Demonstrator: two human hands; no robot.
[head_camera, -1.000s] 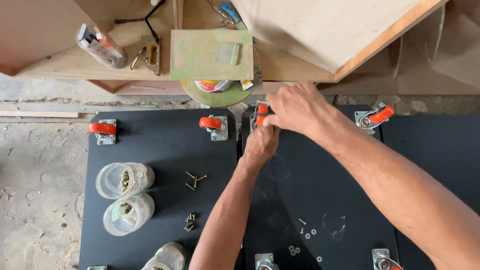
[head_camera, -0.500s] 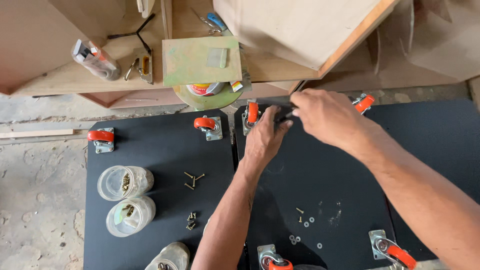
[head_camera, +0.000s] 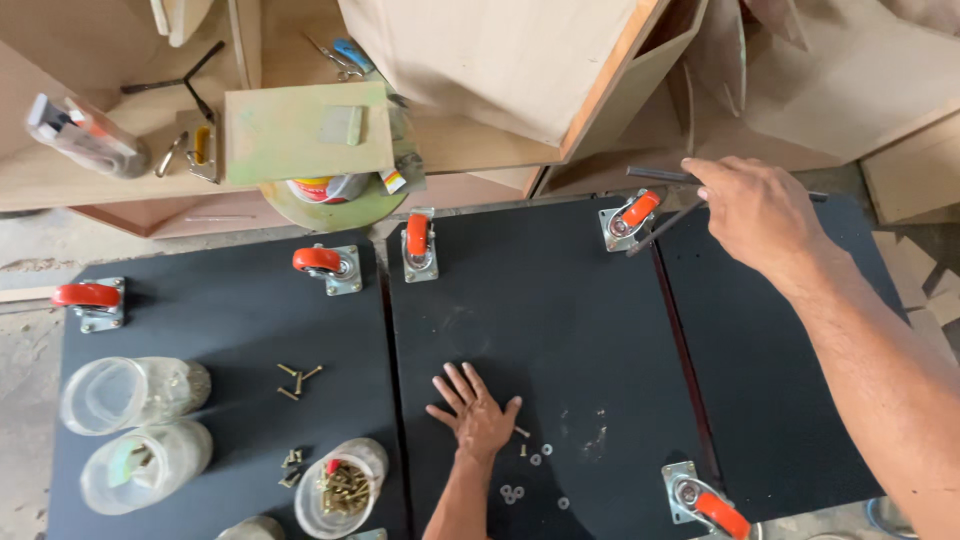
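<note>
From the head camera, the left hand (head_camera: 478, 415) lay flat on the middle black panel (head_camera: 540, 340), fingers (head_camera: 455, 385) spread wide and holding nothing. By the look of it, the palm pressed down to steady the board. Just beside that hand, loose washers (head_camera: 528, 475) and a small screw (head_camera: 521, 432) were scattered on the panel, likely kept within easy reach.

The right hand (head_camera: 760, 210) reached to the far edge, its fingers closed around a dark metal T-handled wrench (head_camera: 660, 205). The shaft slanted down toward the orange caster wheel (head_camera: 628, 220) whose plate sat at the panel's far right corner. Whether the tip touched the plate could not be told.

Other orange casters (head_camera: 418, 243) sat at the corners of the panels, wheels up, which suggested the boards lay underside up for fitting. On the left panel (head_camera: 220, 330) an open cup of screws (head_camera: 345, 487) stood upright, two clear jars (head_camera: 130, 395) lay on their sides, and a few screws (head_camera: 297, 380) lay loose between them. Beyond the panels stood plywood pieces (head_camera: 500, 60) and a green board (head_camera: 300, 130).
</note>
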